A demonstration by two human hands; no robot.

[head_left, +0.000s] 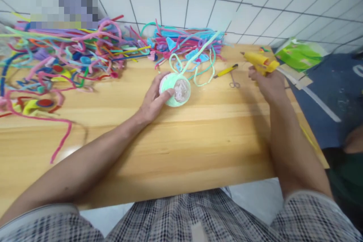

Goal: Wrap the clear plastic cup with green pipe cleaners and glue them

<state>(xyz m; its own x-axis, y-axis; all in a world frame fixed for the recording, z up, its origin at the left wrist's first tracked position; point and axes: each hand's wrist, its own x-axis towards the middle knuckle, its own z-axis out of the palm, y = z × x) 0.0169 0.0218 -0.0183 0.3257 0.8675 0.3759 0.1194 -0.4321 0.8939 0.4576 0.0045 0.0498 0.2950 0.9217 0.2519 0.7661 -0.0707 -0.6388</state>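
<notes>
Near the middle of the wooden table (198,132), my left hand (154,100) holds a round mint-green wrapped piece (184,102) with a whitish, shiny centre. Its thumb presses on the front face and the fingers are behind it. Mint-green pipe cleaners (198,53) stretch up and right from this piece. My right hand (263,81) is closed around a yellow glue gun (256,60) at the table's right side, its nozzle pointing left. Between the hands lie a yellow utility knife (227,71) and small scissors (235,84).
Colourful pipe cleaners (99,45) are heaped along the back and left of the table. One pink strand (64,138) trails toward the front. A green packet (300,53) lies at the back right. Part of another person (347,174) shows at the right edge.
</notes>
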